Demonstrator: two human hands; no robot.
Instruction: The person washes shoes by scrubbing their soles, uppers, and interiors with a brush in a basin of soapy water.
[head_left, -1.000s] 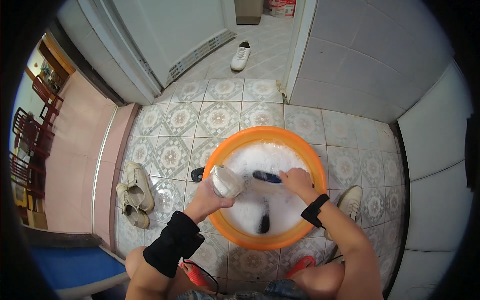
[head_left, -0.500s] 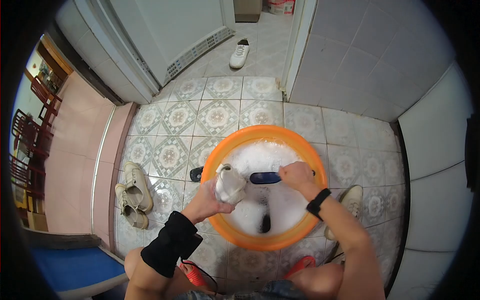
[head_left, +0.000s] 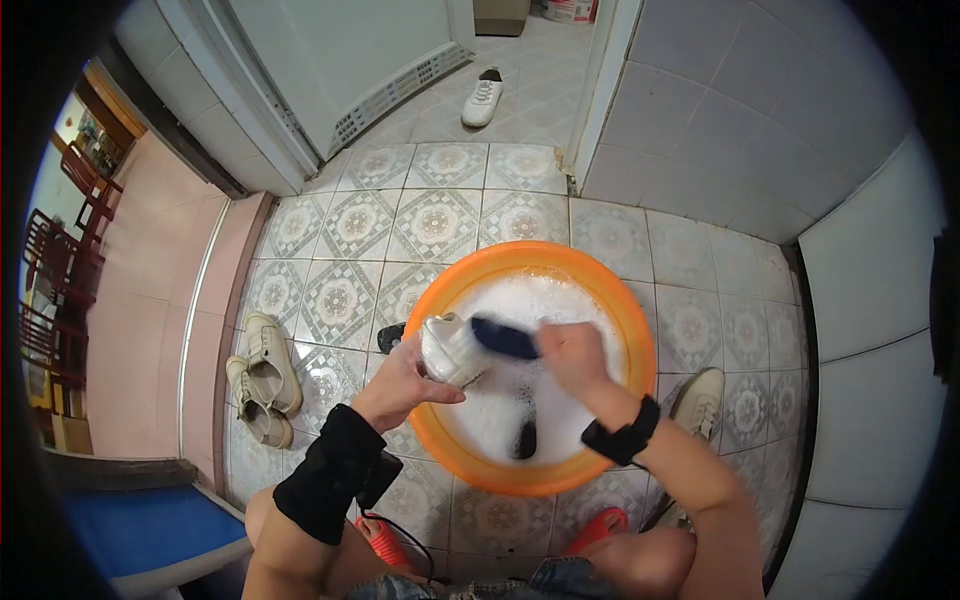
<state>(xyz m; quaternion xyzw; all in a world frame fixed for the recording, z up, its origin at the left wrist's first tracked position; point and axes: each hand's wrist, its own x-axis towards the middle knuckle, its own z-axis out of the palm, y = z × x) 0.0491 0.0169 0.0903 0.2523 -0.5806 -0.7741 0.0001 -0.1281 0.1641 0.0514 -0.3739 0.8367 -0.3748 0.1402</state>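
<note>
My left hand (head_left: 397, 388) is closed around a wet white shoe (head_left: 453, 352), holding it over the left side of an orange basin (head_left: 636, 420). In my right hand (head_left: 572, 360) is a dark blue brush (head_left: 504, 338), gripped by its handle. The brush is smeared by motion, its head close to the shoe's right side; whether its bristles touch cannot be made out. White suds (head_left: 480, 420) fill the basin beneath both hands. A dark object (head_left: 526, 437) pokes out of the foam near the front, mostly hidden.
A pair of pale shoes (head_left: 266, 380) lies on the tiles at left. Another pale shoe (head_left: 699, 400) is right of the basin, and a white shoe (head_left: 483, 98) stands by the doorway. A black object (head_left: 390, 338) sits against the basin's left rim. A blue-topped stool (head_left: 150, 525) is at lower left.
My right hand has brought the brush left and up, closer to the shoe. My left hand has turned the shoe and shifted it slightly left. The view has moved a little.
</note>
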